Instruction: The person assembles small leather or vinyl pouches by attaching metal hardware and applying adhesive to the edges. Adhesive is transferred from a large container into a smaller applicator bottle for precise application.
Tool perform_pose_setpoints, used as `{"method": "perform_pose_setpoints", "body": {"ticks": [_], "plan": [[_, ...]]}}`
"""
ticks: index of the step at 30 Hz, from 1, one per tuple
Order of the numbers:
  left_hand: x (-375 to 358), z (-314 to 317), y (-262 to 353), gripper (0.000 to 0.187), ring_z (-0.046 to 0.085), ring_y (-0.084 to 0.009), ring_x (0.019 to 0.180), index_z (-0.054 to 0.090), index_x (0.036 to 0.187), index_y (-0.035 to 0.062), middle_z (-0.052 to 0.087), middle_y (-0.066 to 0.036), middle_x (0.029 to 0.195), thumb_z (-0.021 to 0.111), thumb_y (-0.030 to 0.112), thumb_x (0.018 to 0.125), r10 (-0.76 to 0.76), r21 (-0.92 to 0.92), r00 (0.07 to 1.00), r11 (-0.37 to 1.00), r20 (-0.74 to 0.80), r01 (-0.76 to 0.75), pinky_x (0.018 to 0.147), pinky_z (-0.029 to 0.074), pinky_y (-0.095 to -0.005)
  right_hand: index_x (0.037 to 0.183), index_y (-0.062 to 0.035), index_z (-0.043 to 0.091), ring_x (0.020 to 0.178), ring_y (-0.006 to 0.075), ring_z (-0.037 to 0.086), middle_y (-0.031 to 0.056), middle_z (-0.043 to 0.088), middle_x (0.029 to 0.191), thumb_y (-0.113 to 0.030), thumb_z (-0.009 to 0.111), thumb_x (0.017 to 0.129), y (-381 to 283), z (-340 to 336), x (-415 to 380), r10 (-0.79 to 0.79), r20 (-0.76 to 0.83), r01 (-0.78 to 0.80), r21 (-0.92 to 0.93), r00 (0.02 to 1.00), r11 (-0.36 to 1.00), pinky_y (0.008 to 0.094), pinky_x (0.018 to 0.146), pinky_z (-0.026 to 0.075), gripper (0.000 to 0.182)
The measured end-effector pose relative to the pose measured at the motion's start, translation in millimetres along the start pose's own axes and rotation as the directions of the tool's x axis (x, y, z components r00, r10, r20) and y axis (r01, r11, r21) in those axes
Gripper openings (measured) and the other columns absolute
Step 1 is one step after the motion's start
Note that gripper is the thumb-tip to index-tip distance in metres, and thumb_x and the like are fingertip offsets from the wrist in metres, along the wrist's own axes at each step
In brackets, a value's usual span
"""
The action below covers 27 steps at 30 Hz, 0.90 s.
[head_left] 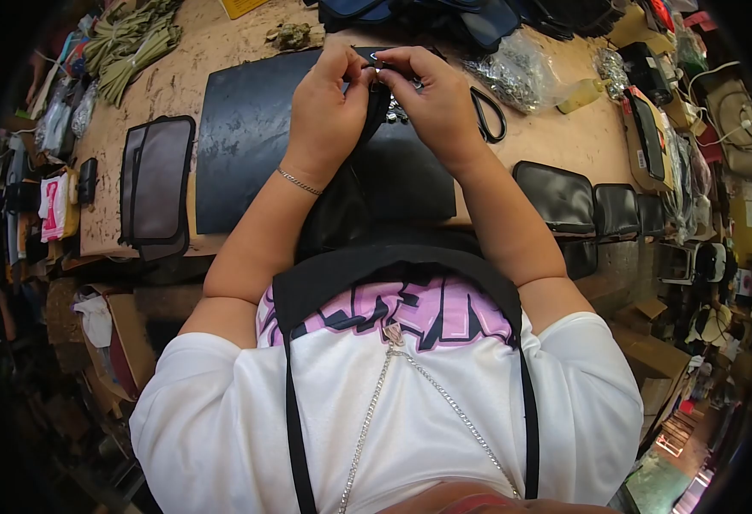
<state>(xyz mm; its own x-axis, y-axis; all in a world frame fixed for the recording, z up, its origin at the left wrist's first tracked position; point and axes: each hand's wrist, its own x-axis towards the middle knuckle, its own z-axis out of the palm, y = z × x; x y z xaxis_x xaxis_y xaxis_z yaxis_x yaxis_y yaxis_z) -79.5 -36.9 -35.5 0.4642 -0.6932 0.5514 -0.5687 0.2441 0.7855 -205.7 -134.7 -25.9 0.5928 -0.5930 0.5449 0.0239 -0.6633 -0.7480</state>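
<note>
My left hand (pixel 331 107) and my right hand (pixel 434 98) meet over the workbench, thumbs and fingertips pinched close together. Between them is a small shiny metal piece (pixel 379 65), too small to make out well; it looks like a zipper slider. A narrow black strip (pixel 374 120) runs down from the left fingers toward dark, glossy material (pixel 341 201) near my body. Several small silvery metal parts (pixel 395 111) lie just below the right fingers. Under both hands is a large black sheet (pixel 243 141).
Flat dark pouches (pixel 160 176) lie at left, black cases (pixel 554 197) at right. Black-handled scissors (pixel 489 114) rest beside my right hand. Farther back are a plastic bag of metal parts (pixel 517 73), a bottle (pixel 581 94), khaki strip bundles (pixel 133 47) and dark blue pieces (pixel 427 21).
</note>
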Motion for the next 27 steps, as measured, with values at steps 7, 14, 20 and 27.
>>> {"method": "perform_pose_setpoints", "body": {"ticks": [7, 14, 20, 27], "plan": [[0, -2, -1, 0.013, 0.055, -0.0118, 0.080, 0.051, 0.091, 0.0011, 0.062, -0.005, 0.084, 0.063, -0.003, 0.091, 0.009, 0.020, 1.000, 1.000, -0.013, -0.008, 0.077, 0.047, -0.0249, 0.102, -0.0027, 0.071, 0.091, 0.0311, 0.068, 0.0137, 0.071, 0.095, -0.008, 0.069, 0.086, -4, 0, 1, -0.096, 0.001, 0.096, -0.090, 0.995, 0.991, 0.0374, 0.080, 0.054, 0.017], [-2, -4, 0, 0.016, 0.055, -0.0119, 0.078, 0.048, 0.087, 0.0017, 0.062, -0.006, 0.082, 0.063, -0.005, 0.089, -0.018, 0.050, 1.000, 0.999, -0.025, 0.019, 0.075, 0.047, -0.0247, 0.098, -0.0021, 0.071, 0.090, 0.0323, 0.067, 0.0132, 0.071, 0.092, -0.007, 0.069, 0.085, -8, 2, 1, -0.119, 0.011, 0.119, -0.110, 0.993, 0.987, 0.0390, 0.080, 0.053, 0.014], [-6, -2, -9, 0.013, 0.057, -0.0229, 0.066, 0.053, 0.089, 0.0030, 0.058, -0.010, 0.072, 0.066, 0.003, 0.088, -0.030, 0.020, 0.996, 0.999, -0.086, 0.032, 0.063, 0.047, -0.0324, 0.094, -0.0024, 0.069, 0.088, 0.0337, 0.066, 0.0130, 0.069, 0.088, -0.004, 0.068, 0.082, -6, 7, -1, -0.176, -0.002, 0.173, -0.166, 0.984, 0.971, 0.0404, 0.078, 0.053, 0.012], [-5, 1, -9, 0.012, 0.059, -0.0172, 0.068, 0.054, 0.088, 0.0011, 0.061, -0.007, 0.075, 0.067, 0.002, 0.089, -0.095, -0.156, 0.986, 0.985, -0.135, 0.074, 0.066, 0.049, -0.0297, 0.096, -0.0023, 0.065, 0.081, 0.0208, 0.065, 0.0093, 0.067, 0.087, -0.004, 0.072, 0.085, -6, 17, -11, 0.037, -0.047, -0.032, 0.101, 0.998, 0.994, 0.0312, 0.077, 0.052, 0.013]]}}
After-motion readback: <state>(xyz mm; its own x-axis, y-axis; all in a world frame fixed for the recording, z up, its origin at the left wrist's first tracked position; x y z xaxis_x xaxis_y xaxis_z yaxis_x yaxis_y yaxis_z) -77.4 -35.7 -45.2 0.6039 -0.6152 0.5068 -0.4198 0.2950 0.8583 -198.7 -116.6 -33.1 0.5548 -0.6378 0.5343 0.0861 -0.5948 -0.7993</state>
